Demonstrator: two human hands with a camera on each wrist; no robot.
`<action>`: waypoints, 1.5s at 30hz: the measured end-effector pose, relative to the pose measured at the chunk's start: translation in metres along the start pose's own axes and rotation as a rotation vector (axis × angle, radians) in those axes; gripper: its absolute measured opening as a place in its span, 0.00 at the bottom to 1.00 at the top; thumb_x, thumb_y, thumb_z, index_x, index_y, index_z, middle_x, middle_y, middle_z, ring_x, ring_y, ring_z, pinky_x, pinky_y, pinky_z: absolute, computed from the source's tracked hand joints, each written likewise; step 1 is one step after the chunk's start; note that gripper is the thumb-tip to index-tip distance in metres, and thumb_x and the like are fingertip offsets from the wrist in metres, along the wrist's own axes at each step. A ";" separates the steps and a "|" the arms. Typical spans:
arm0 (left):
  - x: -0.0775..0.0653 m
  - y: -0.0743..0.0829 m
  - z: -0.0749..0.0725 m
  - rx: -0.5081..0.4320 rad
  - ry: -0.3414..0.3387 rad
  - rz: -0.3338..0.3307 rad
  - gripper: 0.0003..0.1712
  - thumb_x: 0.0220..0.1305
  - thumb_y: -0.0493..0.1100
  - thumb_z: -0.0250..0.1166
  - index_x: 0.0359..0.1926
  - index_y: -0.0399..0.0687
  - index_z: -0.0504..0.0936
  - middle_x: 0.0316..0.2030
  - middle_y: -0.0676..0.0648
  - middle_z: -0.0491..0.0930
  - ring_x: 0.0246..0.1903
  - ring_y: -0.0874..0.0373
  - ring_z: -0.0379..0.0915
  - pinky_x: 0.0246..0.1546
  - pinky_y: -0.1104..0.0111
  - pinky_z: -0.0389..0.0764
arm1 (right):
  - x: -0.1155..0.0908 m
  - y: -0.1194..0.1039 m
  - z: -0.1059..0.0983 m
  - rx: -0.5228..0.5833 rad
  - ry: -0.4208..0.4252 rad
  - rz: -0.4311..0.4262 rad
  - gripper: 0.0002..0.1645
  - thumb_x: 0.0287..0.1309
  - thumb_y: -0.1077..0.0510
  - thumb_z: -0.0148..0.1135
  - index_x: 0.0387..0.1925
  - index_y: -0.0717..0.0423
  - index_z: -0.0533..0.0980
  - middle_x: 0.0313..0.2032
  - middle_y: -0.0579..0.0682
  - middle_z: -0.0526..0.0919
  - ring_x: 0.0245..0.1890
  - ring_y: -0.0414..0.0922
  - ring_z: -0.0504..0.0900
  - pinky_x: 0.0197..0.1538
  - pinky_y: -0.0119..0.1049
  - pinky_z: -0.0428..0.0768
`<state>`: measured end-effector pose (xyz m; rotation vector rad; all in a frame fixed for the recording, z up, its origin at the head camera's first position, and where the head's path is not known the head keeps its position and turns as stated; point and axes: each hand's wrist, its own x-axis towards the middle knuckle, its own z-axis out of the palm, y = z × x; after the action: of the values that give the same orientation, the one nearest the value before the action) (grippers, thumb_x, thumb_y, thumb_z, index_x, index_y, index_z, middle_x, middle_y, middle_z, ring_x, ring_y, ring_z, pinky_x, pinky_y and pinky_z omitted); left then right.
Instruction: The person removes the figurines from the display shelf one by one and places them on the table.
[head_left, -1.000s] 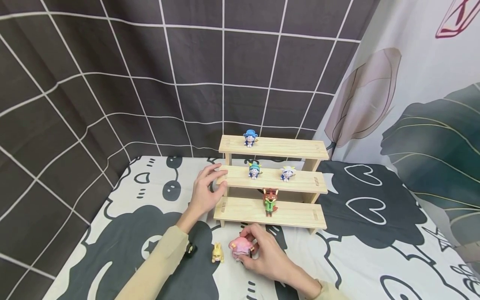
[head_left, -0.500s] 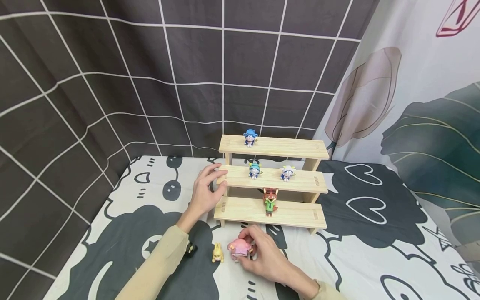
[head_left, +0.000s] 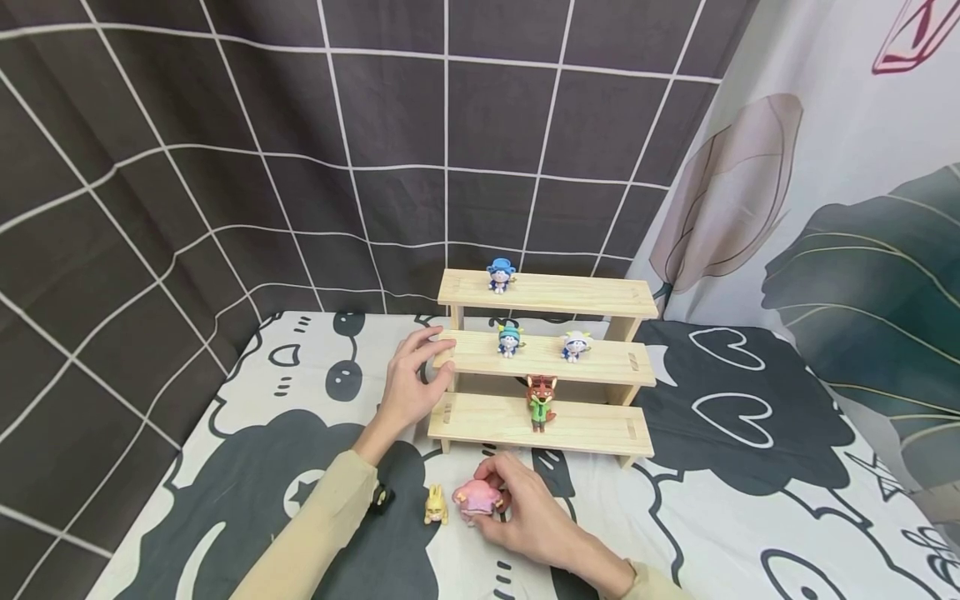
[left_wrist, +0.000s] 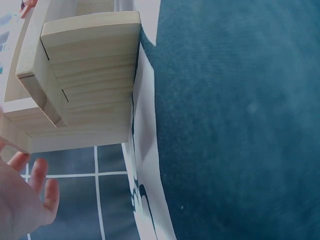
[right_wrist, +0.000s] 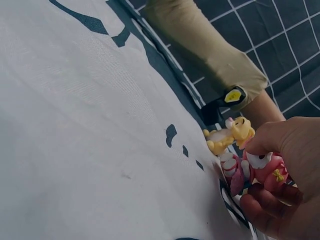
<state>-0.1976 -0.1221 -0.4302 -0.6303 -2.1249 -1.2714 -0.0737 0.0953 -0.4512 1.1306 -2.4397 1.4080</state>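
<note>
My left hand (head_left: 411,379) holds the left end of the middle board of a three-tier wooden display shelf (head_left: 487,423), index finger on top and thumb at the front edge. In the left wrist view, the other fingers (left_wrist: 39,172) of that hand hang apart from the wood. In front of the shelf, my right hand (head_left: 528,510) grips a pink figurine (head_left: 477,497) between thumb and fingers, low over the bedsheet. The right wrist view shows the pink figurine (right_wrist: 270,170) with a small yellow bow. Close beside it is a yellow rabbit figurine (head_left: 435,506).
A dark figurine (head_left: 382,499) lies partly behind the left sleeve. On the shelf stand a blue-hatted figurine (head_left: 500,276), a teal-hatted one (head_left: 509,341), a white-hatted one (head_left: 575,346) and a fox figurine (head_left: 540,403). A gridded dark curtain (head_left: 390,108) hangs behind.
The pink figurine has shifted slightly left, towards the yellow rabbit, and has turned a little in my right hand. My left hand stays in place on the shelf.
</note>
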 end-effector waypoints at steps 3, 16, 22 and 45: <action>0.000 0.000 0.000 -0.002 -0.002 -0.004 0.18 0.56 0.36 0.65 0.49 0.37 0.86 0.57 0.34 0.77 0.56 0.41 0.71 0.53 0.48 0.73 | 0.000 -0.001 0.001 -0.007 0.002 -0.009 0.30 0.40 0.68 0.78 0.45 0.52 0.72 0.36 0.39 0.73 0.33 0.32 0.73 0.31 0.26 0.76; -0.001 -0.001 0.000 0.005 -0.003 -0.004 0.18 0.56 0.36 0.66 0.49 0.37 0.86 0.57 0.34 0.77 0.56 0.41 0.71 0.53 0.48 0.73 | -0.001 -0.004 0.003 -0.013 -0.034 -0.010 0.29 0.41 0.67 0.78 0.44 0.52 0.72 0.37 0.38 0.73 0.34 0.32 0.73 0.33 0.25 0.76; -0.001 -0.001 0.001 0.008 -0.002 0.000 0.18 0.56 0.36 0.66 0.49 0.38 0.86 0.57 0.34 0.76 0.56 0.41 0.71 0.52 0.48 0.74 | -0.001 -0.004 0.004 -0.012 -0.042 -0.001 0.29 0.42 0.66 0.78 0.44 0.51 0.72 0.37 0.38 0.73 0.34 0.32 0.73 0.34 0.25 0.76; -0.001 -0.001 0.001 0.011 0.003 0.011 0.18 0.56 0.36 0.66 0.49 0.37 0.86 0.57 0.35 0.76 0.55 0.40 0.71 0.50 0.47 0.75 | -0.003 0.000 0.004 -0.022 -0.061 -0.011 0.30 0.42 0.66 0.77 0.46 0.54 0.71 0.37 0.38 0.74 0.35 0.31 0.73 0.36 0.24 0.76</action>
<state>-0.1974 -0.1220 -0.4316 -0.6342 -2.1213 -1.2535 -0.0700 0.0937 -0.4546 1.1981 -2.4795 1.3598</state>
